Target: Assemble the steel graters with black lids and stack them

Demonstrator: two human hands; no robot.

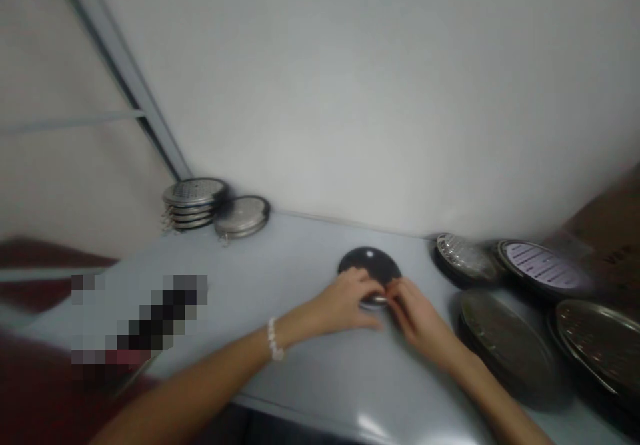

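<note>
**Item in hand:** one round dark disc with a bright metal edge, sitting on the bench near its middle.

**Left hand**: worn with a white bead bracelet, curled over the disc's near rim, fingers closed on it.

**Right hand**: almost closed, its fingertips pinched at a small metal part on the same rim. The exact form of that part could not be told.

**Other lots:** at the bench's far left corner stood a stack of perforated metal plates, with a single plate just beside it. Well to the right lay four round dark-backed plates, some overlapping.

**State of work:** only the disc was in hand; neither hand was touching either lot, and both lots lay well apart from it.
</note>
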